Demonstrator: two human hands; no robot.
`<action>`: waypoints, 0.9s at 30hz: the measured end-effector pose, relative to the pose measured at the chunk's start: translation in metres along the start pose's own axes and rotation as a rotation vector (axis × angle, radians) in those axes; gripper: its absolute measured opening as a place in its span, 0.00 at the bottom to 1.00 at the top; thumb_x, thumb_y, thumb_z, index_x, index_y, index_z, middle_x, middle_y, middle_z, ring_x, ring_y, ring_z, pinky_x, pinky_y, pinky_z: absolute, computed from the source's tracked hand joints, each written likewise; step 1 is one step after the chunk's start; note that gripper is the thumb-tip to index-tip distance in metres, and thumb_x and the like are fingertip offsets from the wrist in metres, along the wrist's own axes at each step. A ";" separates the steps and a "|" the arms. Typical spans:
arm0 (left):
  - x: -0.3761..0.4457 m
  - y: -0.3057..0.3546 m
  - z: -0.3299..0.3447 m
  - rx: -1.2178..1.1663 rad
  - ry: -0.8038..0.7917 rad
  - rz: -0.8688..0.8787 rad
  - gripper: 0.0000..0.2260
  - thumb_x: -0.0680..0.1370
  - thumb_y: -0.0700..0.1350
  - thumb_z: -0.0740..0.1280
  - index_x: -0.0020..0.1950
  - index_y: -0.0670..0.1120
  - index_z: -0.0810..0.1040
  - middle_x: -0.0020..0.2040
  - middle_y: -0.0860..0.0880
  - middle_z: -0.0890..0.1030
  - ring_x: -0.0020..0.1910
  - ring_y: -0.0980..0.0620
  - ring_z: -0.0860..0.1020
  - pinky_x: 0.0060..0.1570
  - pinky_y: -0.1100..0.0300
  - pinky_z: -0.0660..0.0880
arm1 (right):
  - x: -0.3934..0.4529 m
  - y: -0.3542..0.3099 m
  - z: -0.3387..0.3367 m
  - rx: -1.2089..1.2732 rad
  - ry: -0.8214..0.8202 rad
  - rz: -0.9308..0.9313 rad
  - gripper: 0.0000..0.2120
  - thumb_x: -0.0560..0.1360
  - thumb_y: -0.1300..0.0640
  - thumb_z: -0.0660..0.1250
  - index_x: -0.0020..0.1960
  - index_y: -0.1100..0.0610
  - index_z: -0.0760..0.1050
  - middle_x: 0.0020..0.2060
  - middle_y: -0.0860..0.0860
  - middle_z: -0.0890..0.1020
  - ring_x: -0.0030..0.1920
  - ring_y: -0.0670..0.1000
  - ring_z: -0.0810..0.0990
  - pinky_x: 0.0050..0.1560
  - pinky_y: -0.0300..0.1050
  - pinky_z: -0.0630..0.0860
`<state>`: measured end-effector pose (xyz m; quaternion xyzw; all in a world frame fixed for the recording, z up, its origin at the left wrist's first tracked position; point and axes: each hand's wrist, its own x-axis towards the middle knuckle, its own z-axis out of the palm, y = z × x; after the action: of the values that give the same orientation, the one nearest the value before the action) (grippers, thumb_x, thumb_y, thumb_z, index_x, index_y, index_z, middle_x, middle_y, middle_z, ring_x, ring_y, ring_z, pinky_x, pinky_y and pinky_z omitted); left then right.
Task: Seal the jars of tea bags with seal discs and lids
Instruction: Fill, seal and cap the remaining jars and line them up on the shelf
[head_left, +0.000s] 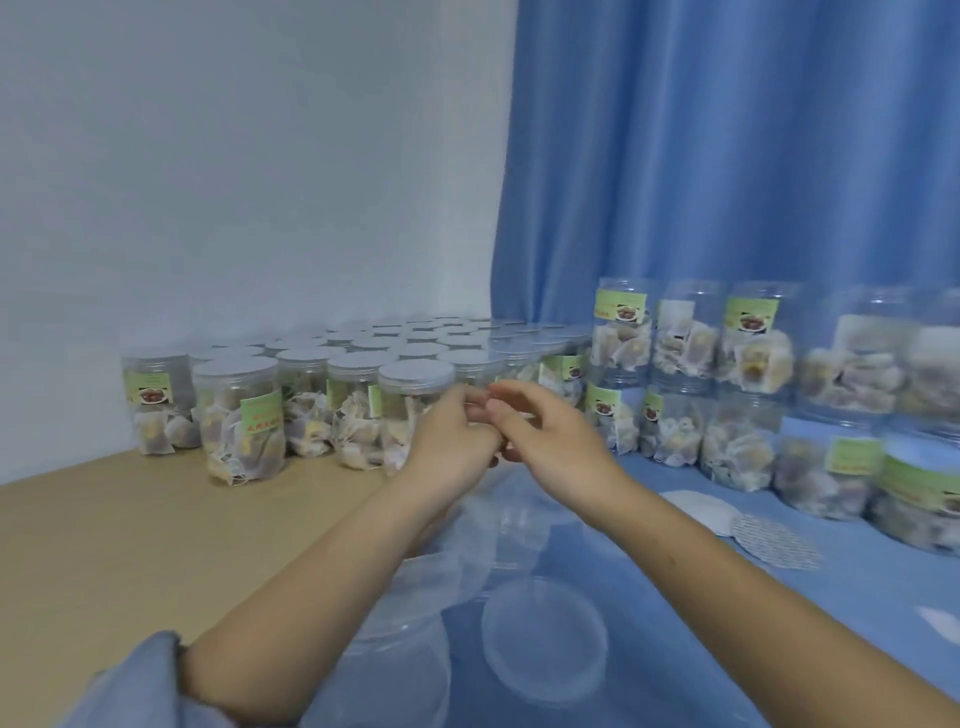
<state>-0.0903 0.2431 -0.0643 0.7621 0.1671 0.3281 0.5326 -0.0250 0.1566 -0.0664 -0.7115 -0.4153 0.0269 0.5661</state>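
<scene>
My left hand (452, 434) and my right hand (545, 436) meet fingertip to fingertip in mid-air above the table, just in front of a lidded jar (415, 387) of tea bags. Their fingers are curled toward each other, and whatever is between them is hidden. Several lidded jars (244, 415) stand in rows at the back left. Jars without lids (623, 332) are stacked in two layers at the right. Seal discs (774, 540) lie on the blue cloth to the right of my right forearm. A clear lid (545, 634) lies below my arms.
The wooden table (130, 545) shows bare at the left; a blue cloth (675, 597) covers its right part. A clear bag with more lids (395, 597) lies under my left forearm. A blue curtain (727, 156) hangs behind the stacked jars.
</scene>
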 end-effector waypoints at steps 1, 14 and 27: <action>0.002 0.009 0.024 -0.014 -0.058 0.011 0.09 0.74 0.33 0.63 0.52 0.42 0.74 0.44 0.44 0.81 0.38 0.49 0.79 0.39 0.58 0.77 | -0.007 0.006 -0.025 0.000 0.053 0.013 0.12 0.78 0.52 0.63 0.61 0.48 0.74 0.56 0.47 0.79 0.54 0.47 0.79 0.58 0.51 0.77; -0.017 0.098 0.313 -0.100 -0.549 0.041 0.16 0.73 0.41 0.66 0.60 0.45 0.68 0.55 0.40 0.79 0.54 0.41 0.79 0.55 0.48 0.76 | -0.093 0.067 -0.296 -0.195 0.576 0.261 0.15 0.76 0.51 0.65 0.61 0.47 0.70 0.51 0.50 0.81 0.52 0.53 0.81 0.59 0.55 0.75; 0.060 0.109 0.378 -0.187 -0.573 0.009 0.42 0.71 0.37 0.70 0.74 0.54 0.46 0.58 0.45 0.76 0.43 0.47 0.78 0.42 0.56 0.76 | -0.002 0.105 -0.393 -0.570 0.659 0.454 0.52 0.70 0.48 0.72 0.73 0.39 0.31 0.63 0.63 0.66 0.50 0.60 0.76 0.50 0.48 0.71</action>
<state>0.1997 -0.0270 -0.0262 0.7719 -0.0242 0.1161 0.6246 0.2323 -0.1541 -0.0138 -0.8814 -0.0394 -0.1916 0.4299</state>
